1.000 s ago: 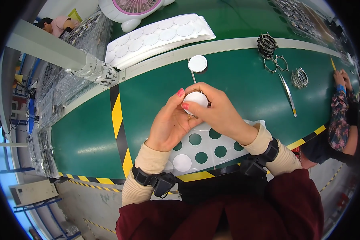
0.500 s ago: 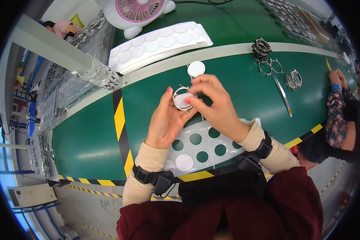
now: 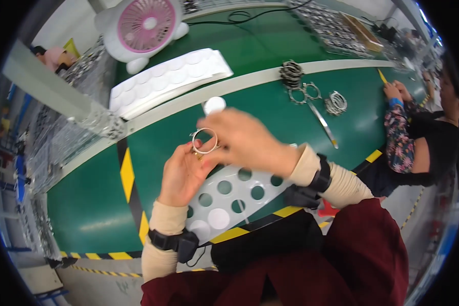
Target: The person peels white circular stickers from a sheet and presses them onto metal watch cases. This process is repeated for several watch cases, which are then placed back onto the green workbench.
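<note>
Holding the metal ring [image 3: 205, 141] up over the green bench, you are pinching it in your left hand [image 3: 181, 173], fingers curled tight under its rim; your right hand [image 3: 245, 140] is blurred, fingertips apparently closed at the ring's edge, though I cannot tell on what; keeping the ring level over the white punched sheet [image 3: 229, 196] is helping; the loose white disc [image 3: 214, 105] is lying just beyond.
</note>
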`<state>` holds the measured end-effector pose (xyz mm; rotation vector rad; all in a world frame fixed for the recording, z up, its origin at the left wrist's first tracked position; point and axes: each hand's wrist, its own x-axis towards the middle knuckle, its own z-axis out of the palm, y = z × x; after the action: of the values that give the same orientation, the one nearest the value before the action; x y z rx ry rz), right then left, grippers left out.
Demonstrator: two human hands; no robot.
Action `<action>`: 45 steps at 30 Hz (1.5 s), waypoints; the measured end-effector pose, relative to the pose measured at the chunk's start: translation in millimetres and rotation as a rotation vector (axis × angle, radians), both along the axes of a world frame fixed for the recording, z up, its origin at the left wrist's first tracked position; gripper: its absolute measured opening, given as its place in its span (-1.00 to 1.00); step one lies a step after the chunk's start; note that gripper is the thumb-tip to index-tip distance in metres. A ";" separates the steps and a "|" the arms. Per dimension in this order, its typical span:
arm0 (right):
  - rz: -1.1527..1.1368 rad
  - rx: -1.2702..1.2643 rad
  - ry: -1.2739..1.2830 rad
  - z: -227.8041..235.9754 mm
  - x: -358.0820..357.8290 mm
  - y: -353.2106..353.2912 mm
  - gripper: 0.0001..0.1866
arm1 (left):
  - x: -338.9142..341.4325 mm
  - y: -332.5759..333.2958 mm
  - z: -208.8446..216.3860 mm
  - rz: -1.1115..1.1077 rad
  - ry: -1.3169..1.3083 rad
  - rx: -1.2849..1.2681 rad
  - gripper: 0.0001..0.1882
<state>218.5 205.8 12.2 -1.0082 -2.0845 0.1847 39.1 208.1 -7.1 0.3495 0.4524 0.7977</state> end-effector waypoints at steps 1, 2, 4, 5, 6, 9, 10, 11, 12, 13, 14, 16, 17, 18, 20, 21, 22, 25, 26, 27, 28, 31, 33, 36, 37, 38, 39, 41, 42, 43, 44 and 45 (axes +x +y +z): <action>-0.022 -0.005 -0.019 0.2 4.6 -10.4 -0.52 | 2.5 -3.5 2.0 -0.035 0.031 0.010 -0.67; -0.060 -0.013 -0.039 0.7 10.3 -20.4 -0.51 | 5.5 -6.4 5.0 -0.070 0.063 0.022 -0.65; -0.119 -0.026 -0.068 4.3 23.0 -34.5 -0.51 | 9.7 -7.9 11.5 -0.110 0.088 0.033 -0.62; -0.239 0.057 -0.103 12.8 38.4 -38.4 -0.51 | 11.1 -7.5 15.7 -0.147 0.087 0.051 -0.61; -0.343 0.138 -0.134 19.4 59.3 -40.0 -0.51 | 9.7 -8.5 17.5 -0.169 0.091 0.064 -0.60; -0.766 0.128 -0.074 24.7 133.1 -48.8 -0.51 | 7.7 -9.3 16.4 -0.163 0.112 0.093 -0.59; -0.870 0.108 -0.109 22.5 154.1 -53.3 -0.53 | 8.0 -8.9 16.8 -0.141 0.138 0.111 -0.59; -0.980 0.088 -0.145 19.5 171.5 -57.8 -0.55 | 9.0 -7.8 16.4 -0.124 0.162 0.129 -0.59; -0.985 0.089 -0.148 12.2 185.9 -61.0 -0.55 | 9.5 -7.1 15.7 -0.128 0.159 0.130 -0.59; -1.018 0.059 -0.203 1.8 200.3 -64.5 -0.56 | 10.8 -6.6 15.7 -0.122 0.159 0.133 -0.59; -1.046 0.028 -0.257 -7.2 208.3 -65.4 -0.58 | 10.5 -6.1 14.2 -0.112 0.161 0.135 -0.60; -1.057 -0.017 -0.299 -10.5 199.5 -62.9 -0.59 | 7.7 -6.3 10.7 -0.089 0.182 0.129 -0.60; -1.000 0.070 -0.280 -5.9 183.9 -60.6 -0.59 | 6.3 -4.3 8.8 -0.096 0.157 0.136 -0.61; -0.941 0.156 -0.258 -0.5 165.5 -58.2 -0.59 | 5.1 -0.9 6.9 -0.102 0.134 0.143 -0.61; -0.590 0.141 -0.135 11.9 107.6 -58.3 -0.57 | -7.9 3.4 4.9 -0.081 0.149 0.126 -0.61; -0.448 0.113 -0.165 13.9 71.6 -62.8 -0.57 | -13.7 11.6 4.7 -0.159 0.050 0.175 -0.62; -0.303 0.090 -0.192 13.1 40.6 -70.1 -0.57 | -21.2 17.7 5.0 -0.235 -0.050 0.224 -0.63; -0.157 -0.142 -0.307 -23.2 0.0 -81.6 -0.56 | -30.0 3.3 24.9 -0.171 0.233 0.394 -0.65; -0.150 -0.145 -0.302 -29.0 4.1 -79.9 -0.56 | -26.4 -8.0 32.0 -0.031 0.596 0.499 -0.66; -0.138 -0.140 -0.270 -32.6 13.0 -79.9 -0.54 | -28.4 -20.9 37.3 0.127 0.969 0.590 -0.68; -0.127 -0.135 -0.240 -35.5 22.9 -79.5 -0.53 | -33.1 -30.4 34.8 0.140 0.983 0.581 -0.68; -0.141 -0.109 -0.201 -37.6 23.1 -83.9 -0.50 | -45.7 -52.0 15.2 -0.004 1.521 1.374 -0.73; -0.199 -0.057 -0.194 -35.0 20.2 -86.6 -0.48 | -45.9 -57.7 10.3 -0.056 1.516 1.337 -0.75; -0.061 0.042 -0.213 -23.0 4.4 -90.4 -0.48 | -40.0 -64.2 7.3 -0.175 1.479 1.277 -0.79; 0.005 0.093 -0.223 -21.4 1.6 -92.0 -0.48 | -37.3 -64.3 7.1 -0.194 1.257 0.966 -0.78; 0.007 0.091 -0.221 -22.5 1.5 -94.0 -0.48 | -34.7 -64.2 6.9 -0.207 1.027 0.661 -0.76; 0.025 0.095 -0.227 -24.0 1.3 -94.7 -0.48 | -32.8 -63.5 7.2 -0.210 0.789 0.366 -0.75; 0.063 0.102 -0.237 -26.5 1.0 -95.5 -0.50 | -30.5 -63.3 7.1 -0.196 0.745 0.304 -0.74; 0.065 0.102 -0.234 -26.2 0.9 -95.7 -0.50 | -29.6 -63.3 6.8 -0.182 0.698 0.244 -0.72; 0.084 0.087 -0.215 -25.2 0.7 -95.7 -0.52 | -28.6 -63.2 6.6 -0.168 0.651 0.184 -0.71; 0.101 0.072 -0.196 -23.9 0.8 -96.1 -0.53 | -26.4 -62.9 9.1 -0.167 0.656 0.182 -0.71; 0.119 0.057 -0.177 -23.6 0.9 -96.5 -0.55 | -23.4 -62.4 14.0 -0.167 0.642 0.151 -0.69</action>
<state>219.4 109.3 -11.4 -0.8945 -2.2992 0.0985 15.8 145.7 6.9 0.7816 0.9503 0.5448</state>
